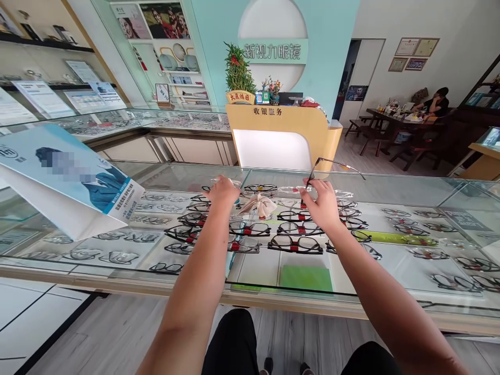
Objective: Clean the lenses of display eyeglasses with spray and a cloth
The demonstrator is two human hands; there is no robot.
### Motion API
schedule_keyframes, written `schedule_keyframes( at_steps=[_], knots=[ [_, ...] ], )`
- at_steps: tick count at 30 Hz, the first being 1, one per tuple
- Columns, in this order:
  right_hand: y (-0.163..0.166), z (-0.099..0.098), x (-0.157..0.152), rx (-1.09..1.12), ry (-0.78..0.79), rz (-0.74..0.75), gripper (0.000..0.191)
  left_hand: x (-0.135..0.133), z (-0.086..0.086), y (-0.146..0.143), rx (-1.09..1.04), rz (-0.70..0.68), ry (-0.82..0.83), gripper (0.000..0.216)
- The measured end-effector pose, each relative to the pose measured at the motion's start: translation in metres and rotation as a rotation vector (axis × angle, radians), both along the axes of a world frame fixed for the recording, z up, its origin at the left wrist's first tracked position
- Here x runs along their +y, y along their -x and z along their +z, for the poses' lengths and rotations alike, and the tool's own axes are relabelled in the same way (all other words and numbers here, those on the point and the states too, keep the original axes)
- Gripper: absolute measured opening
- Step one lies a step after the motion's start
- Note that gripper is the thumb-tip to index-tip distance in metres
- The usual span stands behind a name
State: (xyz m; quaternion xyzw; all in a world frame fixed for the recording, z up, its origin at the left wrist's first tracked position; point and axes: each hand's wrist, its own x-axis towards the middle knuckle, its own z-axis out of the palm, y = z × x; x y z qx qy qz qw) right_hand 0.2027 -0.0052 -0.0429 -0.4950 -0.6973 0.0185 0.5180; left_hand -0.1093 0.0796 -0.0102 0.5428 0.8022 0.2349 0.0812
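My right hand (323, 205) is closed on a pair of eyeglasses (311, 174), pinching it by the frame above the glass display case (187, 177). One thin dark temple arm sticks out to the upper right. Further left, my left hand (222, 192) is palm down over the case top with its fingers apart, close to a dark-framed pair of glasses (199, 198); its fingertips are partly hidden. Between my hands sits a cream cloth pouch (260, 207), gathered like a bow. Rows of glasses (296, 244) with red tags show around and below both hands.
A blue-and-white tent sign (78, 179) stands on the case at left. Inside the case lies a green box (305, 278). Beyond are a yellow cashier counter (273, 122) with a plant (238, 70), and a person (437, 104) seated at a dark wooden table (398, 119).
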Motion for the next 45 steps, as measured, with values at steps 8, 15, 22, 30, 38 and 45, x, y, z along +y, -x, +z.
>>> schedule_keyframes(
  at_steps=[8, 15, 22, 30, 38, 45],
  knots=[
    [0.000, 0.002, 0.000, 0.007, 0.005, -0.011, 0.032, -0.008, 0.009, -0.016, -0.388, -0.094, -0.650, 0.040],
    [0.001, 0.001, 0.001, 0.005, -0.003, -0.023, 0.032, -0.038, 0.019, -0.075, -1.481, -0.714, -0.489, 0.045],
    [0.002, 0.003, 0.000, 0.017, 0.011, 0.004, 0.031, -0.061, 0.017, -0.096, -1.630, -0.900, -0.037, 0.035],
    [0.001, 0.004, -0.001, 0.038, 0.029, 0.031, 0.028, -0.062, 0.007, -0.101, -1.472, -0.991, -0.023, 0.057],
    [0.001, 0.006, -0.001, 0.105, 0.063, 0.105, 0.031, -0.061, 0.012, -0.100, -1.498, -0.989, 0.029, 0.061],
    [0.007, 0.014, -0.008, 0.278, 0.266, 0.430, 0.053, -0.062, 0.020, -0.103, -1.500, -0.865, -0.043, 0.089]
  ],
)
